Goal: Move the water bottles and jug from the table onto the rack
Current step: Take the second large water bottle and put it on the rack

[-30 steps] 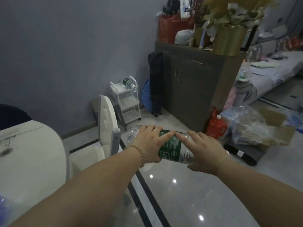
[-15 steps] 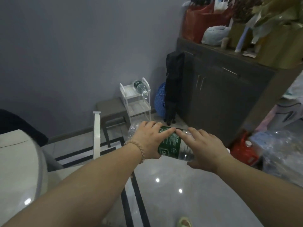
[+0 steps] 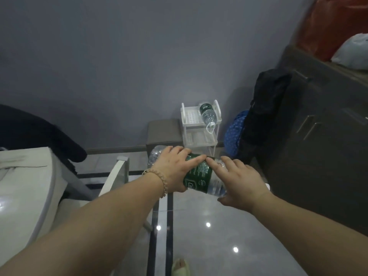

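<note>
I hold a clear water bottle [image 3: 201,175] with a dark green label sideways in front of me, above the floor. My left hand [image 3: 173,169] grips its left half; my right hand [image 3: 241,181] grips its right half, hiding the cap end. Ahead, against the grey wall, stands a small white tiered rack [image 3: 199,128]. A second green-labelled bottle [image 3: 207,114] lies on the rack's top shelf, cap toward me and overhanging the front edge. The white table [image 3: 25,188] is at the left.
A white chair [image 3: 117,174] stands beside the table. A grey stool [image 3: 163,134] sits left of the rack. A blue bag [image 3: 234,132] and a black bag [image 3: 264,108] lean against a dark cabinet [image 3: 318,140] on the right. Glossy tiled floor lies ahead.
The view has swung left and moved nearer the rack, which is now larger and more central. Both hands keep the same hold on the bottle.
</note>
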### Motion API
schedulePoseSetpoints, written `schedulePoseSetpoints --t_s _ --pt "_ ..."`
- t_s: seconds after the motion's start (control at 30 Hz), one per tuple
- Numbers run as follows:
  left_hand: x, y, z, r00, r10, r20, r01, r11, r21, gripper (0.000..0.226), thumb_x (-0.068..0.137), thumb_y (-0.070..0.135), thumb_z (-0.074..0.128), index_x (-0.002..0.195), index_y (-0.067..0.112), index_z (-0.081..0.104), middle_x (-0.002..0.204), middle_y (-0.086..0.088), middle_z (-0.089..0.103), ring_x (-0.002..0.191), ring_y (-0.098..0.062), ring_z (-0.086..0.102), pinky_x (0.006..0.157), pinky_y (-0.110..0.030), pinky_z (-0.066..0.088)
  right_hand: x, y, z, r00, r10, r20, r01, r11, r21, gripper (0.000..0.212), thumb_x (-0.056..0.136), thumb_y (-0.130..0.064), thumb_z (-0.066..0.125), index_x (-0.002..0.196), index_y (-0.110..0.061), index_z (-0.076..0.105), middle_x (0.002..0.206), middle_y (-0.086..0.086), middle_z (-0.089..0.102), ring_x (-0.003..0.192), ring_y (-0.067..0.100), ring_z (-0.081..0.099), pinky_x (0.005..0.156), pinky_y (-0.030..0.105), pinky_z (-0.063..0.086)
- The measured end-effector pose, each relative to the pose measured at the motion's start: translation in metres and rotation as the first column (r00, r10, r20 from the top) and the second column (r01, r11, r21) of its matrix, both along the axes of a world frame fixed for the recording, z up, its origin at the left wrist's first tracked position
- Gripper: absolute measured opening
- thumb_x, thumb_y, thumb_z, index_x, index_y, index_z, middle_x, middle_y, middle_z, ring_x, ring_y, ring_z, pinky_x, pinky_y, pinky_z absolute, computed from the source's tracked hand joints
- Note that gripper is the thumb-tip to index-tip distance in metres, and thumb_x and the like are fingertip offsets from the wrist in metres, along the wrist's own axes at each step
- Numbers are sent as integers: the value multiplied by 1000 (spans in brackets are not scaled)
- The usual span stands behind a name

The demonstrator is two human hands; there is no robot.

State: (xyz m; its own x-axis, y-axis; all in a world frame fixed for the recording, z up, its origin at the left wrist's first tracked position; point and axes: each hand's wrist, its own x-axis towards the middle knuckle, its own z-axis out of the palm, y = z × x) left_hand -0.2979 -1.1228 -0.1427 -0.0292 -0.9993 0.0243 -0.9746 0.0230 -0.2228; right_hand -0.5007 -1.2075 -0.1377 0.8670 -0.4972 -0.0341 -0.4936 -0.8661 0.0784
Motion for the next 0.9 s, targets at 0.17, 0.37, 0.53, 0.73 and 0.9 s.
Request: schedulePoseSetpoints --t_s 0.17,0.37,0.53,0.73,0.9 --pt "55 -63 -23 999 44 -7 -44 999 13 101 71 60 67 142 40 -1 145 -8 33 132 -29 30 110 -49 23 60 -70 -24 999 35 -12 -35 999 -5 115 73 -57 66 142 -36 -24 151 12 20 126 32 36 97 44 42" --pt "125 -153 -34 1000 20 -11 -20 1000 13 99 71 64 64 143 40 0 144 -8 33 132 -29 30 111 -49 22 128 -156 -37 1000 -11 -27 10 1000 -12 117 71 -56 68 143 -36 -21 151 14 22 125 34 37 94 46 43" --pt "165 -228 -42 1000 -27 -8 27 997 73 102 71 67 63 143 40 -4 148 -9 28 135 -29 27 112 -50 20 166 -219 -48 997 -63 -45 64 998 18 117 68 -56 71 144 -35 -16 151 13 24 124 34 39 92 46 44" --pt "198 -315 -62 999 -54 -3 54 988 142 106 69 64 67 141 41 -7 149 -10 24 136 -30 23 113 -50 17 198 -298 -75 993 -103 -57 108 990 89 113 73 -54 66 142 -36 -21 155 14 14 130 35 33 97 46 41" --pt "235 -396 -71 996 -93 -1 91 968 235 103 70 71 61 141 40 -7 151 -13 21 138 -33 20 113 -52 16 234 -361 -101 984 -170 -47 176 972 154 117 66 -53 72 146 -31 -10 154 10 22 123 39 42 92 49 45"
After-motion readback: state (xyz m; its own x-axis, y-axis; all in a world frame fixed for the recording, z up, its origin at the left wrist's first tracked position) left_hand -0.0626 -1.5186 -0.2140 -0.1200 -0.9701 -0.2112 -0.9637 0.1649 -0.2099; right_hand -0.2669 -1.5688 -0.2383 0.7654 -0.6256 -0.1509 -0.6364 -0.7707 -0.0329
